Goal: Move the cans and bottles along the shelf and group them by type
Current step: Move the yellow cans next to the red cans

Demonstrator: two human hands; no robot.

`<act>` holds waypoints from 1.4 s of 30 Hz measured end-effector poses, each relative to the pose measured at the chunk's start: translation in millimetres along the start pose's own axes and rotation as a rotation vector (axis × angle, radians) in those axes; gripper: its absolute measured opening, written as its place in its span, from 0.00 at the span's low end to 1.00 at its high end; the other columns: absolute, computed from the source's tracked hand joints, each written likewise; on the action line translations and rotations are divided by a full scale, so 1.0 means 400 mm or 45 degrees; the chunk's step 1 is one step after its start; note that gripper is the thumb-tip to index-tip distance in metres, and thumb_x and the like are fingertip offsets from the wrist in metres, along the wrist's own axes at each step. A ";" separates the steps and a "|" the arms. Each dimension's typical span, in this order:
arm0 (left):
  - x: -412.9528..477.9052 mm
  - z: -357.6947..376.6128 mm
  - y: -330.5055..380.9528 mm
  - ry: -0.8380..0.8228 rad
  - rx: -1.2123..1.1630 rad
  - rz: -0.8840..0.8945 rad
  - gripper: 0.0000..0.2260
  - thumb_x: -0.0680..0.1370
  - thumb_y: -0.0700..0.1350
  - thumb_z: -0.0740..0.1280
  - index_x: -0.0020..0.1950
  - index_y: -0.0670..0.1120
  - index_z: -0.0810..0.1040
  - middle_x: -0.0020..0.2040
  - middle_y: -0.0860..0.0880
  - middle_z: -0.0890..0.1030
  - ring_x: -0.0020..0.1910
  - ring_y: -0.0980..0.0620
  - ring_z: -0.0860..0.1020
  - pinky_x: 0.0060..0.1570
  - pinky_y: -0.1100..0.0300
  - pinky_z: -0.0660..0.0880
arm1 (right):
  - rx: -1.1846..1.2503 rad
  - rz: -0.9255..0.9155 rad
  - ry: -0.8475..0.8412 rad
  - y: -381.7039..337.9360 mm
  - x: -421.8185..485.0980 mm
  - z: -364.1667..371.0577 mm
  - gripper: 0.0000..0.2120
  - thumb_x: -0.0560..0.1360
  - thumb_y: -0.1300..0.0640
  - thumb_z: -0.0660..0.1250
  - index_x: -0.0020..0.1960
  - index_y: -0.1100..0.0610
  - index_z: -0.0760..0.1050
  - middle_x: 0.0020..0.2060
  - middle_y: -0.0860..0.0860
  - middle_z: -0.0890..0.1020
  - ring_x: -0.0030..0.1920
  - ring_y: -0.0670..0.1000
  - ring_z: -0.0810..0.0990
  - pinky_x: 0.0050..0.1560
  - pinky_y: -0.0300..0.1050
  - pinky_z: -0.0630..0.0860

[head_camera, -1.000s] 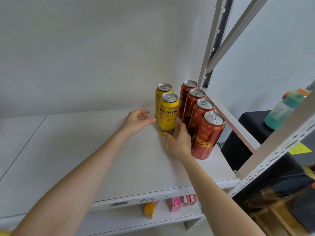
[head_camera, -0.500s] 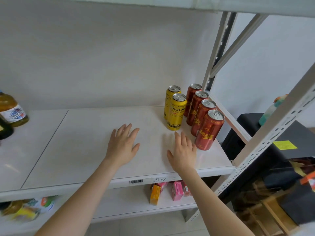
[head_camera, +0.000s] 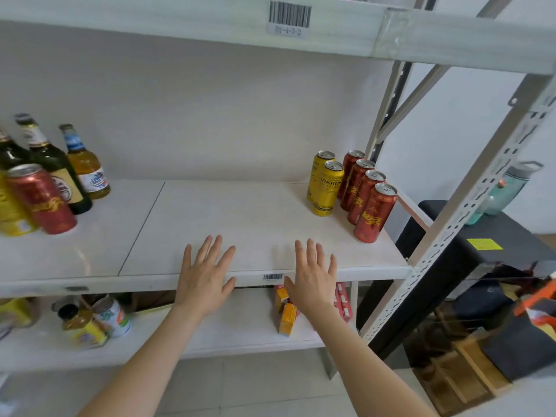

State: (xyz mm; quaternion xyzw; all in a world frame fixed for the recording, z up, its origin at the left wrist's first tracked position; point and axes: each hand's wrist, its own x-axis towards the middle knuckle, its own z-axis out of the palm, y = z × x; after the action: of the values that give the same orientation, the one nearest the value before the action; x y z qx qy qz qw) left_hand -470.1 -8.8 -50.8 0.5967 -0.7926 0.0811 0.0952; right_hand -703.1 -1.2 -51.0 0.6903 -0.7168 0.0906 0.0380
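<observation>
While left hand (head_camera: 204,281) and right hand (head_camera: 313,284) hang spread, empty, at shelf (head_camera: 240,212) front: four red cans (head_camera: 374,215), two yellow cans (head_camera: 328,188) upright, shelf's right end.

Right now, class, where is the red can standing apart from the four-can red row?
Head view, far left of the middle shelf: the red metal can stands before a dark green glass bottle, beside a yellow metal can.

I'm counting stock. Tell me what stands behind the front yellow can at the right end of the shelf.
A second yellow can stands right behind the front yellow can; only its top and left side show, the rest is covered.
</observation>
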 end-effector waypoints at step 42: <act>-0.127 -0.113 -1.243 0.251 0.141 -0.147 0.35 0.75 0.58 0.68 0.77 0.45 0.64 0.77 0.39 0.64 0.77 0.41 0.59 0.72 0.35 0.59 | 0.091 0.001 0.197 -1.225 0.160 0.112 0.38 0.78 0.37 0.57 0.80 0.52 0.46 0.79 0.54 0.54 0.79 0.55 0.51 0.76 0.59 0.48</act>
State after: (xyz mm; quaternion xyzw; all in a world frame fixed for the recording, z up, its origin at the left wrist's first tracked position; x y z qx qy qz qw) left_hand 24.1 -87.0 -12.2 0.6348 -0.7381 0.1773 0.1442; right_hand -214.5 -87.4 -45.7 0.6819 -0.7084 0.1690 0.0685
